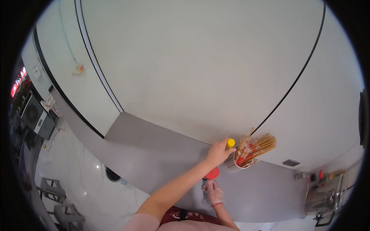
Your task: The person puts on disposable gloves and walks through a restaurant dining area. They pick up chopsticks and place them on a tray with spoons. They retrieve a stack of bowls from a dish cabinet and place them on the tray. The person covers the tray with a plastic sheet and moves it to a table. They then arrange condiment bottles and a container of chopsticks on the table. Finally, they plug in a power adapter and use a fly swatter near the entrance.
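My left hand (219,152) is bare and closed around a container with a yellow cap (230,143), beside the wall; its body is mostly hidden by the fingers. Just right of it stands a striped cup (234,164) packed with wooden chopsticks (264,143), some in red and clear wrappers. My right hand (214,192), in a clear plastic glove with a red band at the wrist, is at the near side of a red-lidded container (212,173). Its fingers are bent close to the lid's edge; whether they grip the container cannot be told.
The grey counter (173,164) runs along a pale wall. At its right end stand a glass-like jar (300,175), small containers and a metal appliance (323,196). A dark block (291,162) is by the wall. Grey stools (68,215) stand on the floor at left.
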Demonstrator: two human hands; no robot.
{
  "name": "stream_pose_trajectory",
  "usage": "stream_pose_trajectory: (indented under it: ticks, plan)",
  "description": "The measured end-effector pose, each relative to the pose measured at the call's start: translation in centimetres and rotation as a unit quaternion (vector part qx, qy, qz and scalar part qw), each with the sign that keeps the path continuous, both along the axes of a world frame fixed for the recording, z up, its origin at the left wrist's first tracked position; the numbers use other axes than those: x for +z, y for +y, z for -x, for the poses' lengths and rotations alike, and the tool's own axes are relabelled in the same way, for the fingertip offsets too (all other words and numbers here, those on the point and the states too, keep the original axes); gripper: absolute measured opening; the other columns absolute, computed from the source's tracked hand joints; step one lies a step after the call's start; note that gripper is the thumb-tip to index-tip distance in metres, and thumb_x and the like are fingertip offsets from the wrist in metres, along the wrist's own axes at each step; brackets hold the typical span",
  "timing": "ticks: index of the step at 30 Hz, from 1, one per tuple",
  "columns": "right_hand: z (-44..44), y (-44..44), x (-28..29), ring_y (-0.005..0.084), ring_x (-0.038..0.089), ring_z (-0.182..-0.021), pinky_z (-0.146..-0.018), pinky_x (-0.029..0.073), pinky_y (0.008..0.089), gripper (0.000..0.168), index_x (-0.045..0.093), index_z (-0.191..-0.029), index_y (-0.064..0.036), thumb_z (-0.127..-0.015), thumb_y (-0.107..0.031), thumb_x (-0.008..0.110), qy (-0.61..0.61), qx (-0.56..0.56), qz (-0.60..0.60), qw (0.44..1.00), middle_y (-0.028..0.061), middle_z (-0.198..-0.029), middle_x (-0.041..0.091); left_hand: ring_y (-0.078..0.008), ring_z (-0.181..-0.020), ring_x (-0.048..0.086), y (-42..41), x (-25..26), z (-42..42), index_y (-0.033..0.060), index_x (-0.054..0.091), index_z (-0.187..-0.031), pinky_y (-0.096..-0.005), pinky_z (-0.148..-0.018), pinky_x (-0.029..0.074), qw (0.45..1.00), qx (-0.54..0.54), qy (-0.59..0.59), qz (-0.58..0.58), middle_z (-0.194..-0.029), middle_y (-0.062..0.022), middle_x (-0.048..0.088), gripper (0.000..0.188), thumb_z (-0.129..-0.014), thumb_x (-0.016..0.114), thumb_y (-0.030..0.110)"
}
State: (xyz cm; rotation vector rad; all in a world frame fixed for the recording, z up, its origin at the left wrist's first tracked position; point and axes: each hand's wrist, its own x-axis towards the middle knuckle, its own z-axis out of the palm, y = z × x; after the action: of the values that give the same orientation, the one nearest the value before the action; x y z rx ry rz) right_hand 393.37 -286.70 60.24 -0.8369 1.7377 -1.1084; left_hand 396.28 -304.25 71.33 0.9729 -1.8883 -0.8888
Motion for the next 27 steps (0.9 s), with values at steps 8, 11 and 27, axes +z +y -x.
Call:
stream_pose_trajectory:
  ticks: [8, 11, 27]
  plan:
    - [0.0, -4.5, -4.9, 0.0216, 0.06, -0.075, -0.068, 0.048, 0.0337, 0.026, 0.057, -0.108, -0.01, -0.094, -0.03, 0.049, 0.174, 0.178, 0.048, 0.967, 0.0082, -0.086, 0.065, -0.0348, -0.089, 0.062, 2.7, -1.6, -0.2, 0.0035, 0.052, -0.107, -0.039, -0.073, 0.049, 0.994, -0.023, 0.077, -0.071, -0.095, -0.0201, 0.061, 0.038, -0.079, 0.068, 0.024]
    - [-0.5, -7.8, -4.5, 0.0213, 0.059, -0.073, -0.065, 0.047, 0.0336, 0.025, 0.057, -0.104, -0.01, -0.094, -0.031, 0.049, 0.114, 0.177, 0.07, 0.975, 0.0084, -0.084, 0.064, -0.0363, -0.098, 0.058, 2.5, -3.0, 0.9, 0.0021, 0.05, -0.116, -0.0405, -0.084, 0.048, 0.985, -0.085, 0.118, -0.091, -0.106, -0.0186, 0.059, 0.039, -0.08, 0.062, 0.013]
    - [-3.4, -11.8, -2.9, 0.0198, 0.054, -0.058, -0.051, 0.043, 0.0329, 0.029, 0.055, -0.083, -0.009, -0.094, -0.035, 0.047, -0.045, 0.004, 0.013, 0.999, 0.0097, -0.07, 0.059, -0.0375, -0.109, 0.051, 7.7, -8.3, -13.7, 0.0076, 0.044, -0.132, -0.0462, -0.093, 0.042, 0.996, 0.039, 0.067, 0.04, -0.113, -0.0207, 0.056, 0.054, -0.087, 0.059, 0.032]
